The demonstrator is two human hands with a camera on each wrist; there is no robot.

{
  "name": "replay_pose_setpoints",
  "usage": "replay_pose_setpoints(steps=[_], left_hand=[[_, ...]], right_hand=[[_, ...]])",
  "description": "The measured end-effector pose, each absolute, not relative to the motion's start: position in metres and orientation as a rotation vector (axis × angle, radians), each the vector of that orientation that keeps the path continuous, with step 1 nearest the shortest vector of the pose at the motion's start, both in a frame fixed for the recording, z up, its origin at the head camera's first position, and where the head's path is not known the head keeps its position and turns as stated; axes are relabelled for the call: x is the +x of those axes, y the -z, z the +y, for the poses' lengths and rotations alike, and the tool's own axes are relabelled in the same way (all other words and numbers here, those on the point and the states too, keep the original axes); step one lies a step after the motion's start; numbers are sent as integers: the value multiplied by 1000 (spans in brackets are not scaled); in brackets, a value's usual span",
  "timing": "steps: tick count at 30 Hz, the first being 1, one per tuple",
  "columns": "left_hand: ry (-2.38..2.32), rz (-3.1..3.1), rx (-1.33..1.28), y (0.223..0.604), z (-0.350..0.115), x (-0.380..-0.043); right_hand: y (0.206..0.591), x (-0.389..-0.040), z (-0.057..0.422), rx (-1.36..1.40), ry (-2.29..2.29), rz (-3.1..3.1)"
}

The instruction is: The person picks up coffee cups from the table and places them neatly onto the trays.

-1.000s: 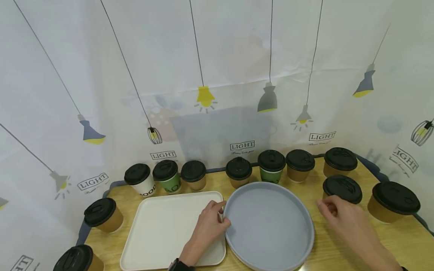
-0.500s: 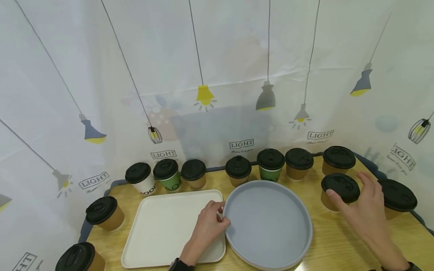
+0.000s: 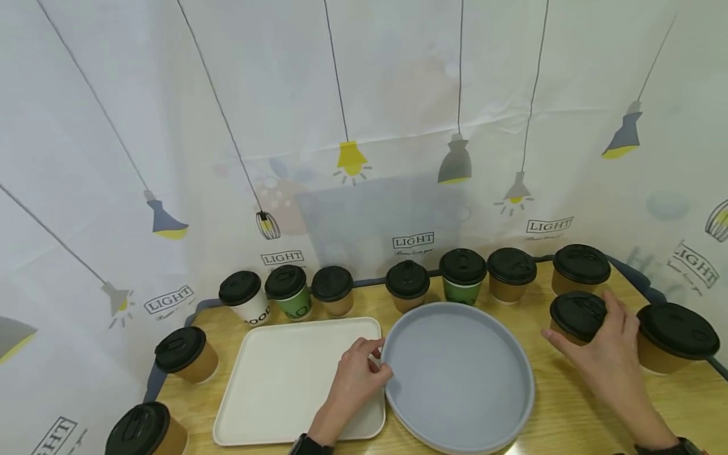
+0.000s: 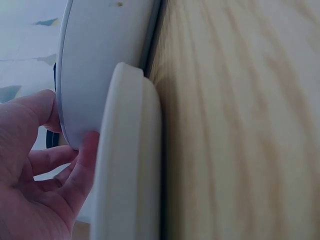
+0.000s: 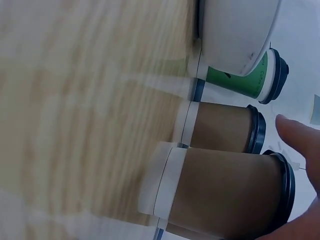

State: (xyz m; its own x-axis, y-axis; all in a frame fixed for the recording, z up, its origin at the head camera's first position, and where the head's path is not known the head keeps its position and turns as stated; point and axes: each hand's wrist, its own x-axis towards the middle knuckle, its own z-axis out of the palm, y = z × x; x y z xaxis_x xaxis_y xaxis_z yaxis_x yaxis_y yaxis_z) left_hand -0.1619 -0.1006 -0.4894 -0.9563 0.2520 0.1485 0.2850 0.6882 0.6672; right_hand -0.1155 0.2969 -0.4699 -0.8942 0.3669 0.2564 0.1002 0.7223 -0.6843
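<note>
My left hand [image 3: 357, 379] pinches the left rim of a round grey tray [image 3: 459, 373]. In the left wrist view, the thumb lies over the rim and fingers touch its side [image 4: 100, 65]. My right hand [image 3: 611, 363] is around a brown paper cup [image 5: 227, 192] with a black lid [image 3: 577, 314], at the right of the table. Its fingers lie along the lid's right side, while the thumb is spread out in front to the left. In the right wrist view, the thumb stands apart from the lid.
A cream rectangular tray [image 3: 290, 373] lies left of the round one. Several lidded cups line the table's back and sides, including a white cup [image 3: 253, 309], a green cup [image 3: 462, 291] and a wide brown cup [image 3: 665, 351]. A printed curtain [image 3: 375, 208] hangs behind.
My right hand has moved up and right to the brown cup, its fingers spreading around the lid. The left hand keeps its hold on the round tray. The head view has shifted slightly.
</note>
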Motion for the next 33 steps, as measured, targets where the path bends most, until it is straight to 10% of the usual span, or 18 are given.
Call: replay_pose_setpoints(steps=[33], left_hand=[[1175, -2895, -460, 486, -102, -161]], right_hand=[[452, -122, 286, -202, -1046, -2477]])
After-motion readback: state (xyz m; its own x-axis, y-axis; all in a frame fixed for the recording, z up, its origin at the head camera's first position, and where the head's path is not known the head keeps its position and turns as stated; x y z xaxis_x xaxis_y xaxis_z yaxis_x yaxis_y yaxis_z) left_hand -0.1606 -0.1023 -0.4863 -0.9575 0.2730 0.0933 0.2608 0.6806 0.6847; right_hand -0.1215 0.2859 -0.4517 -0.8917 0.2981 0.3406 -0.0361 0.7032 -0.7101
